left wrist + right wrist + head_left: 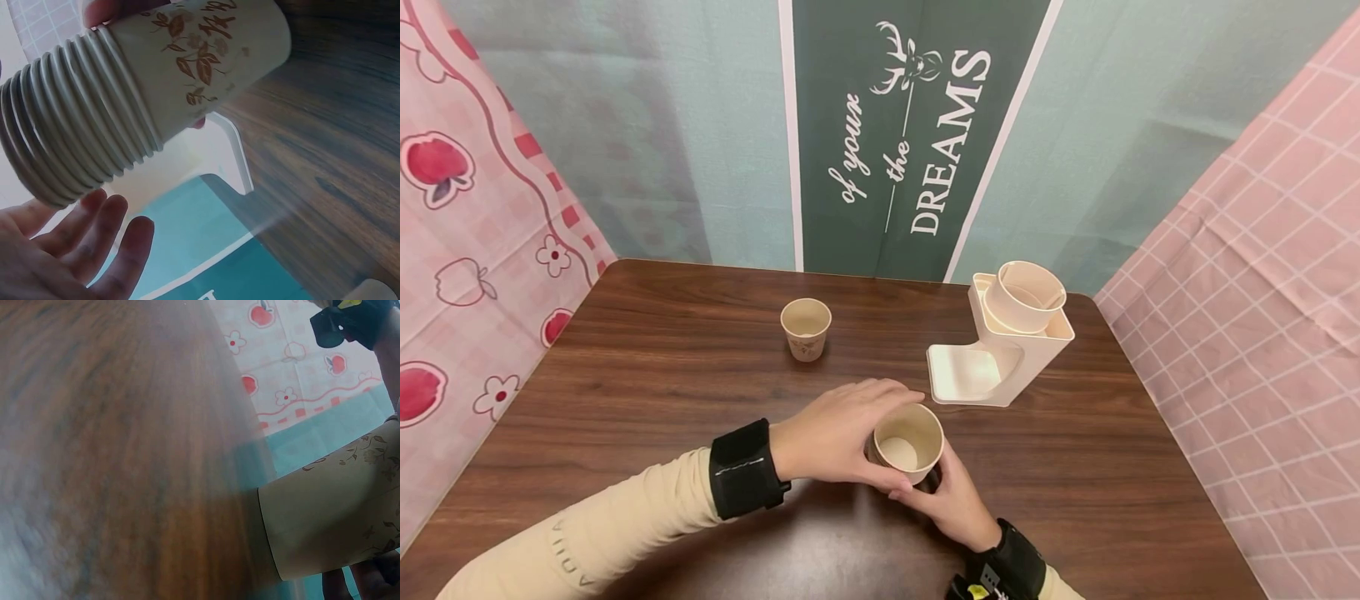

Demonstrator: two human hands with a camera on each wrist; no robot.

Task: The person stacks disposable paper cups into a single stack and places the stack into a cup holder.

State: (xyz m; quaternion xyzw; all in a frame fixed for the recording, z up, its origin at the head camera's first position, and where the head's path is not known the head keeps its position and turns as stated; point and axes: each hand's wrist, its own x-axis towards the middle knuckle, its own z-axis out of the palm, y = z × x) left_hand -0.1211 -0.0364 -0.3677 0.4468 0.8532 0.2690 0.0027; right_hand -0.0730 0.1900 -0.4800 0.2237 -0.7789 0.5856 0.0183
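A stack of nested paper cups stands in front of me, its mouth facing up toward the head camera. In the left wrist view the cups' rims form a ridged band, and the lowest cup shows brown leaf print. My left hand curves round the rims at the top, thumb on the near side and fingers on the far side. Lower on the stack, my right hand grips from the right; its fingers are partly hidden. The right wrist view shows the printed bottom cup close over the table.
A single paper cup stands upright at the back, left of centre. To the back right is a cream cup holder stand with a round cream sleeve on top. Curtains hang behind and beside the brown wooden table.
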